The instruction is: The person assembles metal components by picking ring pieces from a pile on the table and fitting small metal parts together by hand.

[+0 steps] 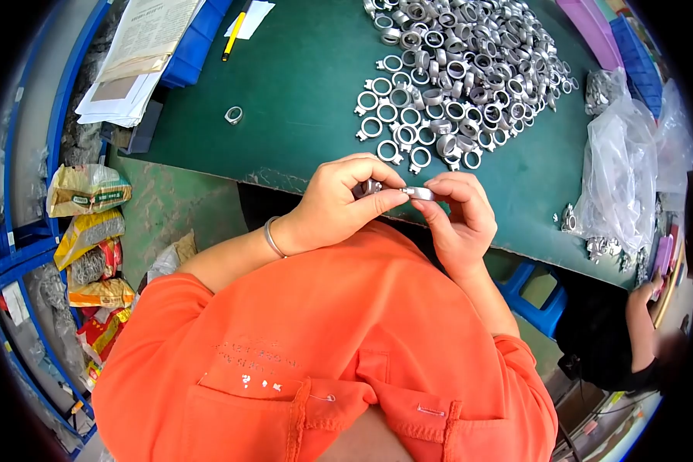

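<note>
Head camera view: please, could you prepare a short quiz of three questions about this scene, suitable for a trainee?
1. On which arm is the bracelet worn?
2. The heap of rings lies on:
A) a blue stool
B) a green tabletop
C) the floor
3. Complete: the right hand holds a small, silvery part that looks made of ____.

Key: 1. Left. 2. B. 3. Metal.
</note>
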{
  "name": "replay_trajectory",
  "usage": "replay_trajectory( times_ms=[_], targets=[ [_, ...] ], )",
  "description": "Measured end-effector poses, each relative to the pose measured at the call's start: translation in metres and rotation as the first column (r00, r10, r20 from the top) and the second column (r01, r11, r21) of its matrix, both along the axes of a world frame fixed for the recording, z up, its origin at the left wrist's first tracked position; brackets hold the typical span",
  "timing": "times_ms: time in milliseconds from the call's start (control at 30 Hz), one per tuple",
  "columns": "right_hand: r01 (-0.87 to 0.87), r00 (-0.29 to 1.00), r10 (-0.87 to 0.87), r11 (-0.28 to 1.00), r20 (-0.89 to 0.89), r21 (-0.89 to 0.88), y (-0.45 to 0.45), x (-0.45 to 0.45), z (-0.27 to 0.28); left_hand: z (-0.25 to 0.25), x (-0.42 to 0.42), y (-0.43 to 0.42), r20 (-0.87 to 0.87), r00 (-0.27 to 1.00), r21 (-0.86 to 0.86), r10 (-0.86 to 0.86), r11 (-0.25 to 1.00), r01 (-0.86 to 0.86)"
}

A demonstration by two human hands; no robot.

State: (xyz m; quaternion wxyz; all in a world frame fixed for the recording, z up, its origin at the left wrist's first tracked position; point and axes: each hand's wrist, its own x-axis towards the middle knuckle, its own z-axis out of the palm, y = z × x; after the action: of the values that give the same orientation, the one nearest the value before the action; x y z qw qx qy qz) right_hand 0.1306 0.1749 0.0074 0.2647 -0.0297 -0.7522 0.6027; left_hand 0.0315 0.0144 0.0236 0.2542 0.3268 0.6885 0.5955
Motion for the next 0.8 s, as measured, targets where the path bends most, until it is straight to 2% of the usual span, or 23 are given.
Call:
replay_trajectory(
  times_ms=[67,167,200,233,267,300,333,367,400,433,467,533,600,633,667,733,800],
  targets=[
    [0.068,0.995,-0.049,0.973,-0.092,0.22,0.001,0.0,0.001,-0.001,0.0,0.0,0.034,0.999,-0.014,-0.01,1.0,0.01],
    [0.11,0.986,-0.051,0.916,-0.161,0.387,-0.004,0.0,0.008,-0.003,-0.001,0.002,0.123,0.992,-0.043,-0.023,0.999,0.029],
    [0.06,0.987,0.012,0.899,-0.16,0.433,-0.004,-0.001,0.011,0.0,-0.002,0.003,0.481,0.877,-0.004,-0.001,1.0,0.003],
    [-0.029,0.98,0.106,0.913,-0.167,0.407,-0.005,-0.004,0.009,0.002,-0.002,0.004,0.771,0.637,0.023,0.005,0.999,-0.036],
    [-0.119,0.964,0.198,0.917,-0.176,0.381,-0.006,-0.006,0.008,-0.001,-0.007,0.002,0.897,0.437,0.12,-0.073,0.989,-0.082],
    [-0.115,0.973,0.182,0.917,-0.144,0.382,-0.005,-0.005,0.008,0.004,-0.008,0.004,0.907,0.418,0.103,-0.048,0.989,-0.111],
    [-0.012,0.984,0.082,0.913,-0.155,0.407,-0.001,-0.008,0.005,0.009,-0.008,0.005,0.917,0.399,0.085,-0.023,0.986,-0.14],
    [0.12,0.991,-0.073,0.868,-0.115,0.482,0.006,-0.013,0.002,0.006,-0.009,0.004,0.917,0.399,0.086,-0.022,0.986,-0.143],
    [0.24,0.969,-0.23,0.795,-0.089,0.557,0.013,-0.02,-0.001,0.001,-0.009,0.002,0.875,0.484,0.072,-0.015,0.992,-0.1],
    [0.279,0.948,-0.313,0.717,-0.062,0.638,0.019,-0.026,0.0,-0.002,-0.009,0.0,0.825,0.565,0.055,-0.013,0.997,-0.057],
    [0.307,0.917,-0.396,0.629,-0.045,0.715,0.025,-0.031,0.0,-0.003,-0.008,0.0,0.824,0.566,0.055,-0.013,0.997,-0.057],
    [0.279,0.928,-0.372,0.636,-0.032,0.72,0.029,-0.031,-0.007,-0.002,-0.005,0.001,0.712,0.702,0.034,-0.016,0.999,-0.012],
    [0.236,0.962,-0.268,0.744,-0.044,0.625,0.027,-0.031,-0.007,0.001,-0.005,0.001,0.721,0.693,0.045,-0.017,0.999,-0.023],
    [0.21,0.973,-0.23,0.838,-0.023,0.504,0.021,-0.028,-0.005,0.001,-0.004,0.002,0.698,0.716,0.027,0.01,0.999,-0.04],
    [0.133,0.99,-0.143,0.881,-0.014,0.453,0.019,-0.024,-0.002,0.001,-0.004,0.003,0.675,0.737,0.007,0.039,0.998,-0.059],
    [0.026,0.999,-0.038,0.942,0.027,0.335,0.008,-0.017,0.002,0.001,-0.005,0.003,0.666,0.744,-0.002,0.046,0.998,-0.06],
    [-0.034,0.997,0.059,0.919,-0.054,0.392,0.003,-0.017,0.0,0.007,-0.006,0.004,0.632,0.775,0.052,0.015,0.997,-0.061]
  ],
)
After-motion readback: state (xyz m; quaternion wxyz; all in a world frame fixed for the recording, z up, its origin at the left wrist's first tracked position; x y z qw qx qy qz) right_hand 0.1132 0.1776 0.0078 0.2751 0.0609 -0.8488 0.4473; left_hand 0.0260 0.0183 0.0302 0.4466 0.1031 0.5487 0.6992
